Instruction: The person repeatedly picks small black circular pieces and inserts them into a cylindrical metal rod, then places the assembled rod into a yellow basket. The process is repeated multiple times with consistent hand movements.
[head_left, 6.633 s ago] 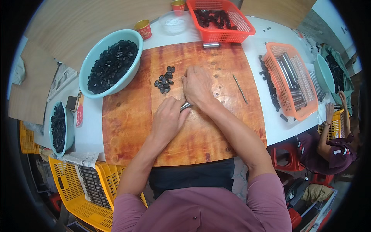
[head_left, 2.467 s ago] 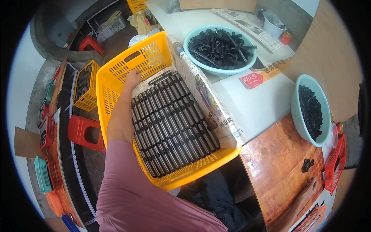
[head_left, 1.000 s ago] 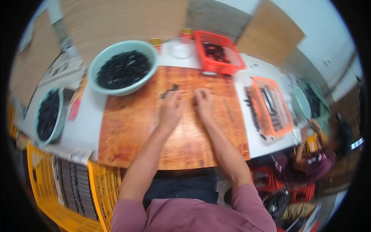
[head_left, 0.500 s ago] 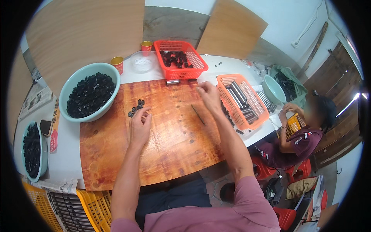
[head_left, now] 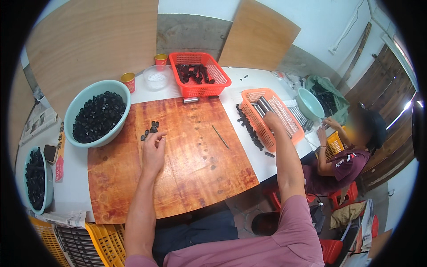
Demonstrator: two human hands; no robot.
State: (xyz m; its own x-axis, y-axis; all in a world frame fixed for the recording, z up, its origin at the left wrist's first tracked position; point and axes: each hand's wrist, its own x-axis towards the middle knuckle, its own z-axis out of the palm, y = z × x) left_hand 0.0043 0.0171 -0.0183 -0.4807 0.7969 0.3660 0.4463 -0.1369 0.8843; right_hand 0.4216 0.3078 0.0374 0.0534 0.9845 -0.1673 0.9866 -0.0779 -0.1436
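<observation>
My left hand [head_left: 154, 150] rests on the brown wooden board [head_left: 187, 173], fingers loosely bent and apart, with nothing visible in them. Just beyond its fingertips lies a small cluster of black oval caps [head_left: 154, 129]. My right hand [head_left: 272, 120] reaches into the orange plastic basket [head_left: 284, 109], over the dark and shiny metal tubes [head_left: 264, 104]; its fingertips are hidden there, so their grip does not show. A thin rod-like tool [head_left: 220, 136] lies on the board between my arms.
A large pale-green basin [head_left: 73, 135] of black caps stands left; a smaller basin [head_left: 48, 196] is nearer me. At the back are a red basket [head_left: 200, 91] of black pieces and a metal tube [head_left: 191, 100]. Black pieces [head_left: 250, 130] line the orange basket. A co-worker [head_left: 340, 164] sits right.
My right hand has moved right, from above the board into the orange basket. My left hand stays beside the caps with small finger movement. The view has shifted slightly.
</observation>
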